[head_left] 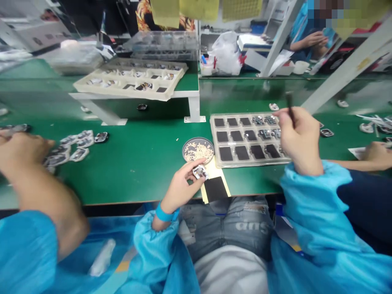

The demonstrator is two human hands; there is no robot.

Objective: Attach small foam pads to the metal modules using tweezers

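Note:
My left hand (183,182) pinches a small white plastic housing (200,172) with parts inside, held above the yellow paper and black pad (217,188) at the table's front edge. Just beyond it is a round dish (198,150) of tiny pale pieces. My right hand (298,136) is closed around a dark slim tool (289,107), whose upper end sticks up; its working tip is hidden. That hand is over the right side of a clear compartment tray (227,165). Small circuit boards (263,134) sit in several right-hand compartments, and others show dark square bottoms.
A co-worker's arm (36,171) at left reaches toward a cluster of white housings (76,141). Another person's hand (378,155) is at far right. A raised shelf holds a parts tray (122,87). A slanted white post (346,57) stands behind my right hand.

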